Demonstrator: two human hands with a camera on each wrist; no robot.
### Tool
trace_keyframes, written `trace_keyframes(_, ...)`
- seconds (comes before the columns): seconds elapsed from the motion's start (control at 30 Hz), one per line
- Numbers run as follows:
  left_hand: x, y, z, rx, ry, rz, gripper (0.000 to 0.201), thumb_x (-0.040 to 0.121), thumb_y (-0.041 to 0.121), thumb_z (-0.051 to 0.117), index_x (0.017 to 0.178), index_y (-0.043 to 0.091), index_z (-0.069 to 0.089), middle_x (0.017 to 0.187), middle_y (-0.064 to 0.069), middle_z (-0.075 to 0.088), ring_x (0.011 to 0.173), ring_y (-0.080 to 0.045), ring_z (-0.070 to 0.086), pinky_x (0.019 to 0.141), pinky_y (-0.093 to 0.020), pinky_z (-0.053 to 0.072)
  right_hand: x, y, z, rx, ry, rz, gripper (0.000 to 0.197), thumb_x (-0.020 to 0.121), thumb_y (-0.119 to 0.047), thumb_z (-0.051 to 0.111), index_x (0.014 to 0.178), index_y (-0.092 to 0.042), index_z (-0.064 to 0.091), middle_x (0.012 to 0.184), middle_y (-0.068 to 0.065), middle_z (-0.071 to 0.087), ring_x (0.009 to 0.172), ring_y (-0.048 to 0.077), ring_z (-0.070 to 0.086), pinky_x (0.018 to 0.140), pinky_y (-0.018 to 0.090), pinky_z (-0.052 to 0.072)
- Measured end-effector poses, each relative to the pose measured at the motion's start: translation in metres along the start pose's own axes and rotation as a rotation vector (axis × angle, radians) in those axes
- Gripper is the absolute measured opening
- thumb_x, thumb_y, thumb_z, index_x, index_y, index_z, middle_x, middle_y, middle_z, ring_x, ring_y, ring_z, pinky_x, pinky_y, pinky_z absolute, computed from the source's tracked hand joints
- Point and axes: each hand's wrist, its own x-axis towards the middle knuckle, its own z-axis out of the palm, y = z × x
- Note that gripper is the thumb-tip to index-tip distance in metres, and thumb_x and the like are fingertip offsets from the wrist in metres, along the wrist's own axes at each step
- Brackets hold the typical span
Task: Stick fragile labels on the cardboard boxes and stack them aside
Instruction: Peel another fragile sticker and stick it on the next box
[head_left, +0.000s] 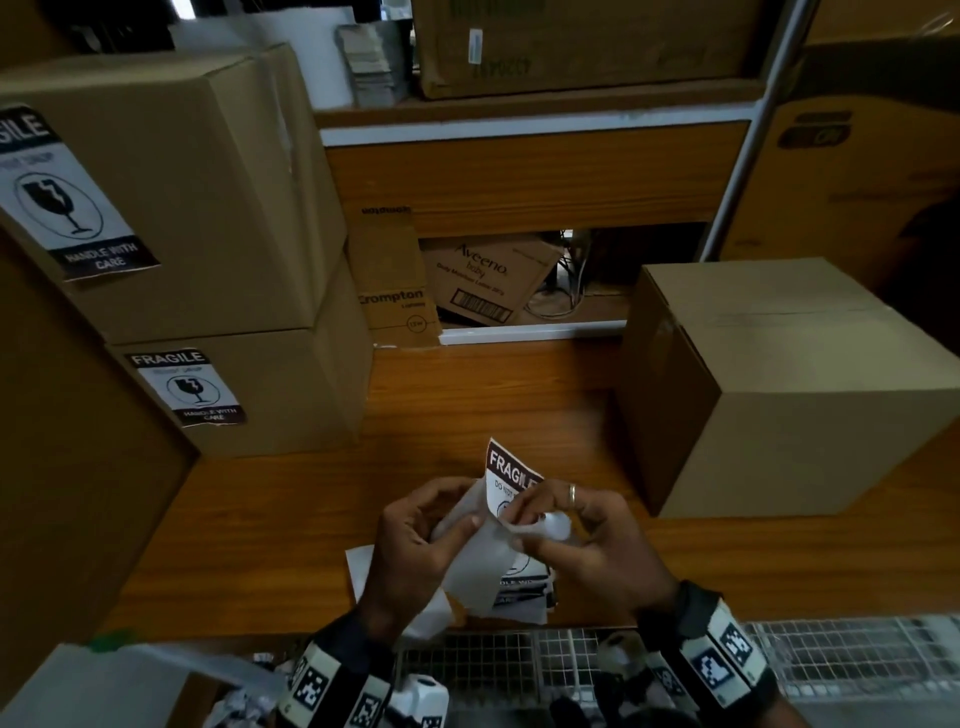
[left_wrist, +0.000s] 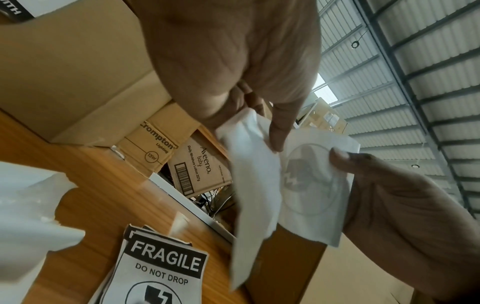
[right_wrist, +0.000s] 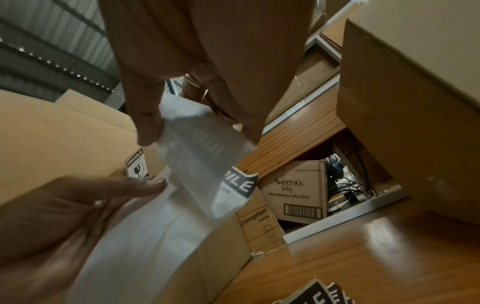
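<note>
Head view: left hand (head_left: 410, 540) and right hand (head_left: 587, 540) both have fingers pinched on one fragile label (head_left: 511, 475), held above the wooden surface (head_left: 291, 519) and mid-peel from its white backing (head_left: 488, 566). Risks, as I judge them: the freed adhesive corner folds onto itself or grabs a fingertip; the thin paper tears if the backing is pulled fast. Count: 2 labelled boxes stacked at left, upper box (head_left: 171, 197) on lower box (head_left: 280, 389), 1 label each; 1 unlabelled box (head_left: 789, 395) at right, well apart from the stack. Spare labels (head_left: 524, 590) lie under the hands, number unclear.

Left wrist view: left-hand fingers (left_wrist: 279, 131) pinch the backing, right-hand fingers (left_wrist: 340, 159) hold the sheet with the glass symbol showing through. Label pile (left_wrist: 161, 273) on the surface: at least 2 edges visible. Crumpled white paper (left_wrist: 31, 207) nearby could snag the sticky side.

Right wrist view: right-hand fingers (right_wrist: 148, 123) grip the curled-back strip; the "FRAGILE" header hangs free. Risk: it curls.
</note>
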Motion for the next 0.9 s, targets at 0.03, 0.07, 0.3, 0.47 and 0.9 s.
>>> trace_keyframes(0.03,0.0,-0.002,-0.003,-0.007,-0.018,0.002,0.031,0.088,0.01,0.077,0.119,0.013,0.07,0.116,0.0,0.076,0.109,-0.021,0.072,0.086,-0.043,0.062,0.0,0.0,0.001,0.007,-0.011,-0.002,0.012,0.087,0.001,0.077,0.095,-0.007,0.072,0.107,0.005,0.075,0.105,0.026,0.07,0.088,0.045,0.059)
trace_keyframes(0.07,0.0,-0.002,-0.005,-0.012,-0.034,0.0,0.033,0.088,0.016,0.078,0.12,0.013,0.069,0.116,0.0,0.075,0.111,-0.021,0.071,0.087,-0.042,0.061,0.0,0.0,0.002,-0.009,-0.028,-0.006,0.017,0.089,0.004,0.074,0.098,-0.011,0.072,0.108,0.005,0.074,0.105,0.027,0.07,0.086,0.048,0.06)
trace_keyframes(0.3,0.008,0.004,-0.015,0.017,-0.075,-0.028,0.014,0.089,0.021,0.07,0.096,0.01,0.077,0.09,-0.007,0.077,0.081,-0.022,0.073,0.07,-0.034,0.056,0.0,-0.001,0.008,-0.252,-0.042,-0.11,0.025,0.092,0.004,0.066,0.109,-0.013,0.073,0.111,-0.008,0.074,0.106,0.012,0.07,0.085,0.031,0.059)
trace_keyframes(0.47,0.006,0.001,-0.014,0.003,-0.062,-0.015,0.008,0.091,0.014,0.069,0.092,0.007,0.073,0.083,-0.009,0.073,0.074,-0.019,0.067,0.066,-0.033,0.053,-0.002,-0.002,0.01,-0.275,-0.017,-0.153,0.014,0.089,-0.009,0.07,0.099,-0.02,0.072,0.108,-0.012,0.074,0.105,0.008,0.071,0.085,0.024,0.057)
trace_keyframes(0.9,0.0,-0.002,-0.015,0.047,0.001,0.071,0.028,0.092,0.041,0.061,0.097,0.015,0.069,0.091,-0.005,0.07,0.084,-0.016,0.068,0.07,-0.028,0.055,-0.013,-0.012,0.023,-0.03,0.141,0.035,0.009,0.098,-0.007,0.066,0.093,-0.001,0.069,0.089,0.012,0.073,0.076,0.026,0.074,0.056,0.051,0.059)
